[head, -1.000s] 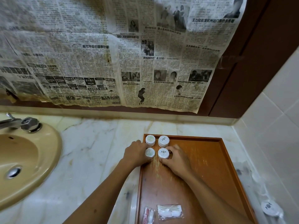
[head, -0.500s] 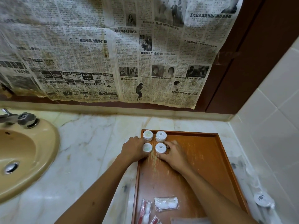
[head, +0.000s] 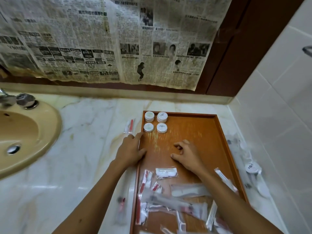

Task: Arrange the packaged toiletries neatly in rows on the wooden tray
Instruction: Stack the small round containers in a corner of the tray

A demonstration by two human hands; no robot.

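Toiletries fill two parts of the wooden tray [head: 217, 132], which lies on the marble worktop [head: 84, 166] close to the tiled side wall [head: 278, 115]. Four round white jars [head: 155, 122] stand in a two-by-two block in the tray's far left corner, just beside its rim. A loose heap of clear sachets [head: 170, 200] covers the near end, with one small packet of white pieces [head: 166, 173] at its far edge. Bare wood lies open between the jars and the heap and along the far right side. The left hand [head: 130, 152] rests across the tray's left rim, fingers straight, its grip holding nothing. The right hand [head: 188, 155] hovers over the bare middle, fingers loosely curled, its grip empty too. One sachet [head: 129, 126] lies on the worktop just left of the tray, and a basin [head: 25, 132] sits further left.
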